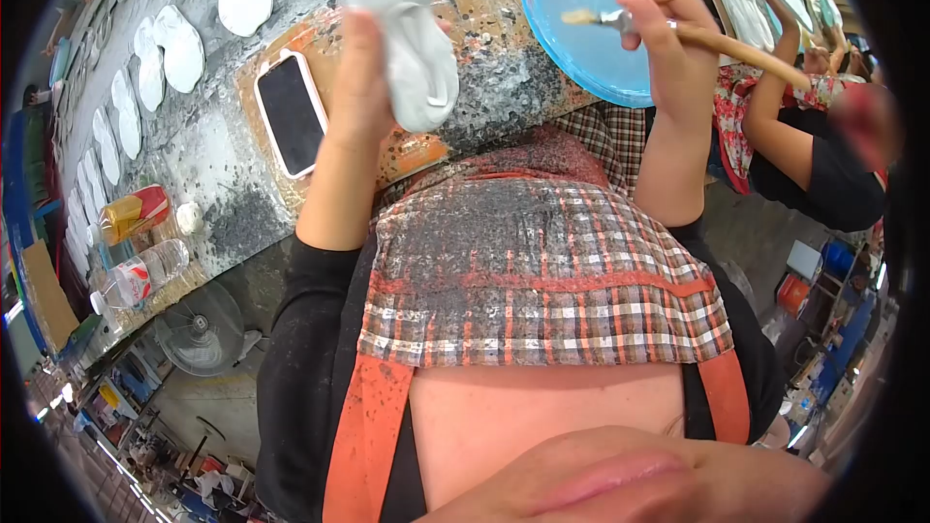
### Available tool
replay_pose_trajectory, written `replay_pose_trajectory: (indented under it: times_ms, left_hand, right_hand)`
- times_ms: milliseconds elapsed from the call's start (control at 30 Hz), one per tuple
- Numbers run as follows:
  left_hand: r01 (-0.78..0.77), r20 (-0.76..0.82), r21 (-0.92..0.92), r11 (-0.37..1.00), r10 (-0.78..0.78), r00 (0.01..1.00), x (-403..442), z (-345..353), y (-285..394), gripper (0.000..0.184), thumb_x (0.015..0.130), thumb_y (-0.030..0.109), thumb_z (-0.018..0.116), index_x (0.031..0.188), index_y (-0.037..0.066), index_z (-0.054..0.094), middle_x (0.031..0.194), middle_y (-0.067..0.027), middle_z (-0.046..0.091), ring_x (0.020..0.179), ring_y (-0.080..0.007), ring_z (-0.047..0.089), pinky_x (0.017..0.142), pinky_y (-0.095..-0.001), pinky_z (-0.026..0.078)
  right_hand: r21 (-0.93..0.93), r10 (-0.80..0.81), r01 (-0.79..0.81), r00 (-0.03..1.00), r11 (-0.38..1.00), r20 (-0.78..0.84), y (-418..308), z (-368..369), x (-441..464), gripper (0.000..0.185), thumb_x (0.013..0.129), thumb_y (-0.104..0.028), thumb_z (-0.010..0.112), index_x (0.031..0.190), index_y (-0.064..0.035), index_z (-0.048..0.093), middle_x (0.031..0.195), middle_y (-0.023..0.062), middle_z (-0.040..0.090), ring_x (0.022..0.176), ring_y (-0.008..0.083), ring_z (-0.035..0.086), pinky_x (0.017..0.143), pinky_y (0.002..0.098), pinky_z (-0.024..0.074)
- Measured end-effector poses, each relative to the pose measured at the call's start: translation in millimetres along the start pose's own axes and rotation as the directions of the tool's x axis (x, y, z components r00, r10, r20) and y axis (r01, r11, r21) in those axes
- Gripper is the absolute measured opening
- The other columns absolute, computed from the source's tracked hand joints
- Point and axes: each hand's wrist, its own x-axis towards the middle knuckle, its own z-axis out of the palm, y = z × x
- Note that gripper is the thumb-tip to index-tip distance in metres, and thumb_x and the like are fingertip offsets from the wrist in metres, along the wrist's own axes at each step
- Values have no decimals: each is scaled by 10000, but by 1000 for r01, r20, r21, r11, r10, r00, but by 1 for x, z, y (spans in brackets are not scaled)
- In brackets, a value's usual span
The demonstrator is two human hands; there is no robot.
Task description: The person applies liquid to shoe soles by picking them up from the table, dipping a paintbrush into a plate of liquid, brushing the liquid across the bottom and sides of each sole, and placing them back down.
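Grasps a white sole-shaped piece (423, 70) in the left hand (364, 82), above the desk (228, 150), thumb on its left edge and a fingertip showing at its right; cannot make out the far part, blurred. Grips the wooden handle of a brush (741, 48) in the right hand (681, 63), fingers curled round, bristles pointing left over a blue basin (531, 10) of cloudy liquid; cannot tell whether touching the liquid. Find a phone (293, 114) just left of the left forearm, lying flat. Note further white pieces (182, 50) lined up at far left. Record a clear bottle (147, 273) on its side at near left, beside a yellow-and-red packet (134, 214). Observe another person (790, 140) at right.
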Motion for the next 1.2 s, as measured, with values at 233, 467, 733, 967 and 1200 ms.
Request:
replay_pose_trajectory:
  times_ms: [233,467,733,967,1200]
  left_hand:
    - [20,-40,141,990,-15,999,-9,17,9,620,984,254,487,1490,58,187,1325,-185,486,1126,-237,560,918,-323,476]
    - [-680,-7,150,717,689,725,-25,-9,99,487,887,261,599,1302,49,458,1394,-133,419,1268,-294,427,1023,-438,366]
    - [-843,-33,-69,533,843,536,-185,-151,215,447,907,386,560,1200,48,547,1308,-141,495,1200,-287,478,932,-447,456]
    - [-855,-51,-82,512,855,517,-300,-295,276,454,909,391,554,1198,42,544,1295,-144,499,1184,-287,481,924,-446,455]
    - [-873,-42,-80,482,873,486,-286,-249,242,461,910,397,547,1197,36,542,1281,-147,503,1167,-287,484,916,-444,454]
  right_hand:
    - [-206,-167,163,986,965,-1,-5,7,-1,114,846,-79,673,913,13,671,781,47,631,638,103,590,605,203,465]
    - [-204,165,-213,959,956,-232,29,-16,-27,160,831,-176,714,795,-21,699,640,-24,580,540,38,469,487,186,338]
    - [-324,187,-234,968,917,-168,30,-29,-39,125,823,-113,729,784,-9,672,641,-55,536,580,17,441,509,182,321]
    - [-264,195,-233,967,936,-161,34,-26,-44,134,826,-125,728,779,-12,674,633,-56,534,566,11,432,499,178,310]
    - [-278,175,-212,973,937,-151,37,-24,-45,124,823,-110,728,773,-12,671,648,-53,551,585,12,441,515,180,324]
